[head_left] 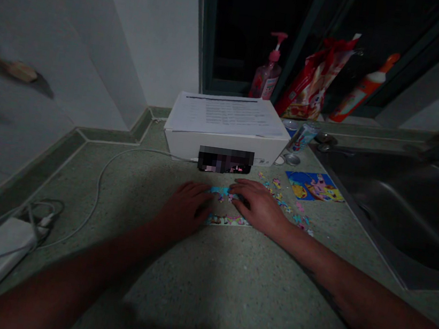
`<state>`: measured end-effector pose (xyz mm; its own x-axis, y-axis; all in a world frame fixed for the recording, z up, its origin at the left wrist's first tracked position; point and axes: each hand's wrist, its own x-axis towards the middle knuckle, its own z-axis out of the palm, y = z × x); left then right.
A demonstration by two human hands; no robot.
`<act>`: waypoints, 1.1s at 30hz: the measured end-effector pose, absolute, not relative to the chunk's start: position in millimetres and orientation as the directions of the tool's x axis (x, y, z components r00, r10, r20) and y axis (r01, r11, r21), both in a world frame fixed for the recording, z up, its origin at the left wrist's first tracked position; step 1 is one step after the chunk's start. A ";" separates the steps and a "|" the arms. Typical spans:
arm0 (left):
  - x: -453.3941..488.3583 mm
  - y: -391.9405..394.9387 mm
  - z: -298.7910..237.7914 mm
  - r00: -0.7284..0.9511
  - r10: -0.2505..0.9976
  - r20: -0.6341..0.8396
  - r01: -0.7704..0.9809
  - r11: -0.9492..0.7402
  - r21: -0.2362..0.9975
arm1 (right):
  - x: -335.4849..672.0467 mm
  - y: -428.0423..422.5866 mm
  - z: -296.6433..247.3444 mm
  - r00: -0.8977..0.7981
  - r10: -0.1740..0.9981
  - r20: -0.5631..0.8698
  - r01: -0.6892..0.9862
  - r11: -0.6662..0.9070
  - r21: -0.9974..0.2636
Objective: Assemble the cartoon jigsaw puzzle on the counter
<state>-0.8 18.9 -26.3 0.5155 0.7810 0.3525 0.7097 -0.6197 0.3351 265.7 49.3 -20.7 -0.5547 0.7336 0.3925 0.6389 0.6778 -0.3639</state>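
Observation:
A partly joined jigsaw puzzle lies flat on the counter between my hands. Its blue top strip (pixel 220 190) runs from one set of fingertips to the other, and a colourful bottom strip (pixel 230 220) lies closer to me. My left hand (pixel 187 205) rests at the puzzle's left side, fingers stretched out and touching the blue strip's end. From the right, my right hand (pixel 260 205) reaches over with fingers spread and the thumb apart, its fingertips on the strip's other end. Small pieces show near the right thumb. Loose puzzle pieces (pixel 279 196) are scattered beyond and beside the right hand.
A phone (pixel 225 161) leans on a white box (pixel 222 143), with a cable (pixel 99 181) running left to a power strip (pixel 1 252). A cartoon picture card (pixel 316 187) lies by the sink (pixel 411 211). A can (pixel 304 138) and pump bottle (pixel 266 79) stand behind.

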 end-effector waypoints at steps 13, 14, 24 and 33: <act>-0.5 18.3 -22.9 0.521 0.787 0.331 0.718 -0.613 0.330 | 264.9 45.5 -14.5 -0.585 0.706 0.400 0.637 0.705 -0.311; -0.4 18.4 -23.2 0.519 0.787 0.332 0.717 -0.613 0.331 | 264.8 45.5 -14.7 -0.584 0.706 0.401 0.637 0.705 -0.313; -0.2 19.2 -25.1 0.521 0.779 0.348 0.712 -0.622 0.325 | 264.7 47.5 -15.4 -0.565 0.704 0.430 0.649 0.701 -0.295; 0.2 19.3 -24.5 0.514 0.790 0.335 0.713 -0.610 0.345 | 265.2 47.4 -15.8 -0.626 0.668 0.402 0.636 0.736 -0.233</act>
